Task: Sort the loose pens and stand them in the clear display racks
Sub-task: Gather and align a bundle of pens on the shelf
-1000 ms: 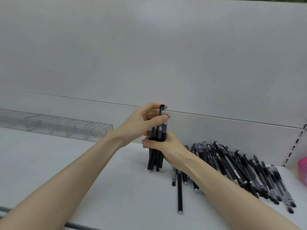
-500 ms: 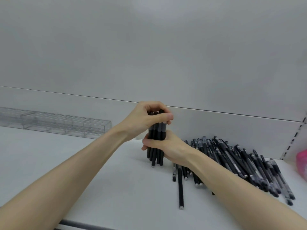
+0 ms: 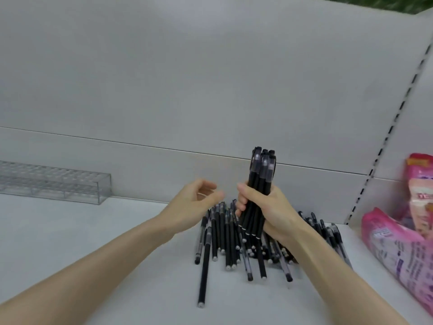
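Loose pens point(image 3: 228, 240) are lying beneath the fingers as the right hand point(image 3: 274, 209) is gripping an upright pen bundle point(image 3: 261, 181); the left hand point(image 3: 192, 207), loosely curled and empty, is hovering just beside it. A clear rack point(image 3: 56, 184) is standing well beyond, leftward.

Flat, even, greyish light, fairly bright. Only faint soft shadows cast on shelf point(image 3: 70, 226) under pen pile point(image 3: 228, 242). Pen bundle point(image 3: 260, 181) at centre rendered fairly sharp. Pink packets point(image 3: 396, 245) at 3 o'clock smeared by motion blur, print unreadable. Slotted upright point(image 3: 397, 118) at 2 o'clock bowed by wide-angle lens. Clear rack point(image 3: 58, 184) at 9 o'clock bit soft tbh.
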The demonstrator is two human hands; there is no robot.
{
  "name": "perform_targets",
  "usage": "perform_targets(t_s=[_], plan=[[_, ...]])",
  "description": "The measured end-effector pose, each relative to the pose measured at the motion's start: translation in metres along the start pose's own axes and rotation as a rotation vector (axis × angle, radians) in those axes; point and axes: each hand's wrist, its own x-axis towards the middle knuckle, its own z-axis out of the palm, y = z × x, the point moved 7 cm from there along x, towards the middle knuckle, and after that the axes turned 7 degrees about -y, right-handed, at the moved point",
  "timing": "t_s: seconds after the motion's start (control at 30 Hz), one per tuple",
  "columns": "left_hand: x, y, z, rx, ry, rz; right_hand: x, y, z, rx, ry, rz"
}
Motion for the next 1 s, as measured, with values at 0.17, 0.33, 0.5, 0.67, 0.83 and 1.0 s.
perform_targets(t_s=[0.17, 0.33, 0.5, 0.67, 0.83, 1.0], plan=[[-0.015, -0.026, 0.018, 0.359, -0.136, -0.124, -0.004, 0.007, -0.014, 0.011, 0.071, -0.002], [-0.012, -0.034, 0.018, 0.455, -0.13, -0.209, -0.007, 0.01, -0.015, 0.001, 0.107, 0.014], [-0.01, -0.029, 0.016, 0.418, -0.095, -0.218, -0.009, 0.01, -0.012, -0.051, 0.116, 0.026], [-0.007, -0.02, 0.03, 0.431, -0.108, -0.137, -0.01, 0.009, -0.015, -0.061, 0.154, 0.034], [-0.01, -0.03, 0.021, 0.417, -0.099, -0.147, -0.012, 0.008, -0.013, -0.071, 0.15, 0.043], [-0.018, -0.018, 0.03, 0.439, -0.105, -0.031, -0.013, 0.006, -0.013, -0.074, 0.163, 0.034]])
